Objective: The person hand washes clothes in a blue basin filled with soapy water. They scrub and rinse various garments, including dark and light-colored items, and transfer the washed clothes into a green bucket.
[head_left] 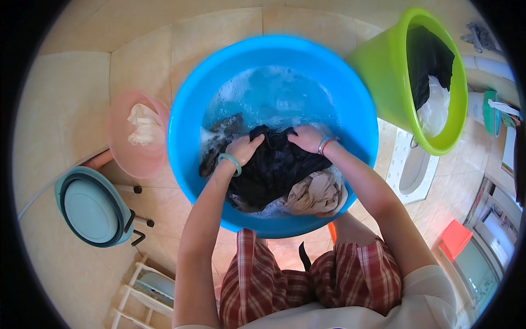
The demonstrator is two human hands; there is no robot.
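Both hands work inside a big round blue tub [183,109] of soapy water [268,93]. A wet black garment [279,164] spreads between them, partly out of the suds. My left hand [245,149], with a pale green bangle at the wrist, pinches its left upper edge between thumb and fingers. On the other side my right hand [307,139], wearing thin bracelets, grips the upper right edge; some fingertips are hidden in the cloth. Bunched beige cloth [315,194] lies nearer to me, below the right hand. Dark brownish cloth [219,145] floats at the tub's left.
A tall green bucket [378,71] holding black and white clothes stands right of the tub. Left sit a pink basin [123,148] with white cloth and a collapsed teal basin [90,208]. A squat toilet [413,170] and a white rack [131,290] lie further out.
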